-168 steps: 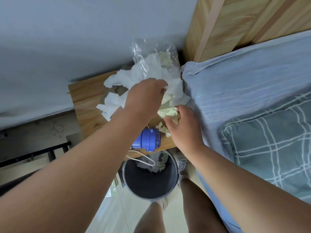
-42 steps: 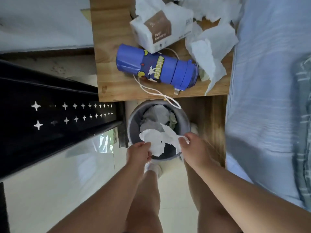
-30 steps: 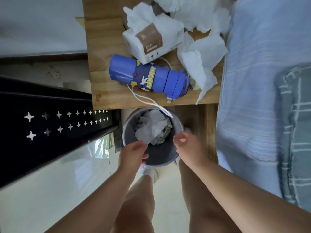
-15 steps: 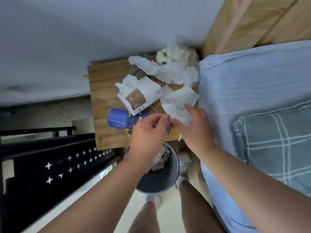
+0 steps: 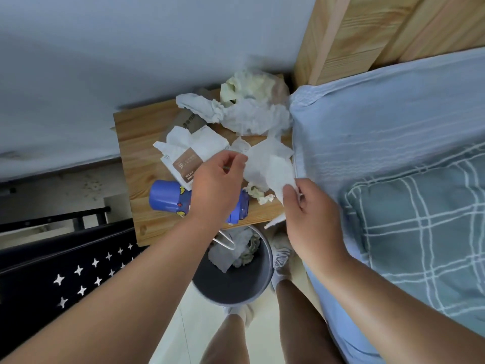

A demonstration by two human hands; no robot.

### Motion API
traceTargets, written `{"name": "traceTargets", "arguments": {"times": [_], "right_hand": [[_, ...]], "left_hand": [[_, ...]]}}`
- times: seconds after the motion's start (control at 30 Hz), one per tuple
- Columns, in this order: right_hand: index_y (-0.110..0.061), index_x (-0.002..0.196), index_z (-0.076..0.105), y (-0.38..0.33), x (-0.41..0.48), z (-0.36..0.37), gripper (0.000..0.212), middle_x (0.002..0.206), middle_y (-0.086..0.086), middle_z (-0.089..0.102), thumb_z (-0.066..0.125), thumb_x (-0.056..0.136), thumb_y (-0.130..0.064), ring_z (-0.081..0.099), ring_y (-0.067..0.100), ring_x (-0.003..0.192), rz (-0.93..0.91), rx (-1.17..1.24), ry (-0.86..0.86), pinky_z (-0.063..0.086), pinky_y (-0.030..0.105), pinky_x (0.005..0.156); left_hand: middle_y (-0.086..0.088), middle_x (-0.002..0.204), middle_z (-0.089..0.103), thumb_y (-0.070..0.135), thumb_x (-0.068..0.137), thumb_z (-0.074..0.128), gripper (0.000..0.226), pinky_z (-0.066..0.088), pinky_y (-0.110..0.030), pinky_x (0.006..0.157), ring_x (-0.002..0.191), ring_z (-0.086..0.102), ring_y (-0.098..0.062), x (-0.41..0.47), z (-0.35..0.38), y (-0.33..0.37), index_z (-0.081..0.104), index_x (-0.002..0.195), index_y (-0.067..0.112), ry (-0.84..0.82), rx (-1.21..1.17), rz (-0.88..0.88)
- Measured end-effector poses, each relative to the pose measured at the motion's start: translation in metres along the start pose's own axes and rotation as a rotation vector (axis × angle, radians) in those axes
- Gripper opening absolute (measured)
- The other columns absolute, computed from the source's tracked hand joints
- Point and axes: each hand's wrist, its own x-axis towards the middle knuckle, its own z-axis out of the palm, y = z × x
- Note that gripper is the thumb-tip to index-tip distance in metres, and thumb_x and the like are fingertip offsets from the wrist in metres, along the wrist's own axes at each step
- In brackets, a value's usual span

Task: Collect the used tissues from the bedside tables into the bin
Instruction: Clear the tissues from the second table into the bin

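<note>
- The right hand [image 5: 312, 214] pinches the lower end of one flat white tissue [image 5: 270, 164], whose long axis runs roughly 12 to 6 o'clock above the bedside table [image 5: 136, 158].
- The left hand [image 5: 215, 185] has its fingers curled at the tissue's 9 o'clock edge; I cannot tell whether it grips.
- One crumpled white wad [image 5: 249, 118] lies at the tissue's 12 o'clock, and two yellowish scraps [image 5: 258, 193] at its 6.
- One bin [image 5: 231, 287] stands at 6 o'clock of the table, with tissues inside.

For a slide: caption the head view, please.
Right hand pinches a white tissue over the bedside table, left hand at its edge, bin below.
</note>
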Motion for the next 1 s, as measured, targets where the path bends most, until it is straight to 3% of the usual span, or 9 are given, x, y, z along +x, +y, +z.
{"name": "traceTargets", "arguments": {"times": [0.1, 0.2, 0.33, 0.43, 0.6, 0.7, 0.77, 0.87, 1.0], "right_hand": [[-0.013, 0.067, 0.037, 0.003, -0.028, -0.031, 0.040, 0.058, 0.011, 0.032, 0.054, 0.100, -0.029, 0.029, 0.014, 0.053, 0.061, 0.098, -0.018, 0.030, 0.035, 0.053], [-0.009, 0.070, 0.045, 0.016, -0.055, -0.049, 0.041, 0.061, 0.013, 0.036, 0.054, 0.097, -0.038, 0.035, 0.021, 0.054, 0.119, 0.157, -0.082, 0.033, 0.038, 0.054], [-0.008, 0.071, 0.050, 0.031, -0.074, -0.055, 0.041, 0.061, 0.013, 0.042, 0.058, 0.097, -0.038, 0.044, 0.027, 0.057, 0.151, 0.082, -0.103, 0.039, 0.041, 0.059], [-0.009, 0.070, 0.050, 0.035, -0.079, -0.054, 0.041, 0.060, 0.014, 0.041, 0.056, 0.096, -0.041, 0.042, 0.028, 0.056, 0.174, 0.108, -0.097, 0.038, 0.043, 0.057], [-0.008, 0.070, 0.044, 0.032, -0.076, -0.048, 0.042, 0.063, 0.016, 0.036, 0.056, 0.097, -0.038, 0.034, 0.025, 0.054, 0.199, 0.128, -0.092, 0.032, 0.043, 0.054], [-0.013, 0.068, 0.034, 0.026, -0.075, -0.044, 0.042, 0.062, 0.010, 0.026, 0.061, 0.098, -0.024, 0.026, 0.010, 0.054, 0.192, 0.151, -0.089, 0.027, 0.041, 0.054], [-0.018, 0.067, 0.029, 0.021, -0.075, -0.041, 0.045, 0.061, 0.003, 0.022, 0.062, 0.098, -0.022, 0.024, 0.007, 0.055, 0.162, 0.137, -0.092, 0.025, 0.035, 0.051], [-0.023, 0.065, 0.029, 0.016, -0.076, -0.034, 0.045, 0.059, -0.004, 0.022, 0.060, 0.097, -0.029, 0.024, 0.008, 0.053, 0.127, 0.119, -0.092, 0.021, 0.026, 0.049], [-0.032, 0.063, 0.037, 0.014, -0.080, -0.023, 0.039, 0.057, -0.007, 0.032, 0.056, 0.096, -0.030, 0.031, 0.010, 0.052, 0.054, 0.041, -0.158, 0.026, 0.025, 0.049]], "left_hand": [[0.020, 0.093, 0.066, 0.032, 0.102, 0.062, 0.015, 0.045, -0.013, 0.074, 0.086, 0.062, 0.007, 0.011, 0.013, 0.007, 0.073, 0.113, 0.031, -0.099, 0.277, 0.155], [0.006, 0.144, 0.057, 0.025, 0.100, 0.066, 0.038, 0.049, -0.033, 0.104, 0.132, 0.054, -0.015, 0.020, 0.033, 0.012, 0.064, 0.138, 0.026, -0.189, 0.458, 0.299], [-0.005, 0.164, 0.037, 0.014, 0.095, 0.069, 0.081, 0.052, -0.048, 0.104, 0.143, 0.044, -0.031, 0.028, 0.061, 0.015, 0.028, 0.162, 0.033, -0.248, 0.750, 0.333], [-0.011, 0.151, 0.048, 0.004, 0.094, 0.067, 0.092, 0.051, -0.046, 0.094, 0.130, 0.051, -0.037, 0.033, 0.072, 0.013, 0.017, 0.165, 0.034, -0.254, 0.875, 0.353], [-0.012, 0.127, 0.067, 0.011, 0.101, 0.058, 0.052, 0.043, -0.036, 0.082, 0.116, 0.062, -0.035, 0.035, 0.061, 0.012, 0.051, 0.152, 0.019, -0.186, 0.785, 0.436], [-0.002, 0.097, 0.070, 0.015, 0.103, 0.057, 0.030, 0.036, -0.024, 0.071, 0.096, 0.066, -0.028, 0.028, 0.044, 0.013, 0.069, 0.131, 0.019, -0.168, 0.640, 0.450], [0.010, 0.069, 0.052, 0.013, 0.102, 0.058, 0.017, 0.028, -0.020, 0.056, 0.069, 0.054, -0.018, 0.019, 0.028, 0.015, 0.071, 0.096, 0.023, -0.135, 0.526, 0.414], [0.000, 0.057, 0.052, 0.015, 0.102, 0.057, 0.031, 0.032, -0.029, 0.053, 0.054, 0.041, -0.012, 0.001, 0.009, 0.014, 0.055, 0.072, 0.015, -0.063, 0.327, 0.309], [0.014, 0.054, 0.063, 0.032, 0.105, 0.057, 0.042, 0.037, -0.012, 0.049, 0.050, 0.051, 0.001, -0.049, -0.025, -0.001, 0.059, 0.063, 0.032, 0.016, -0.017, 0.082]]}}
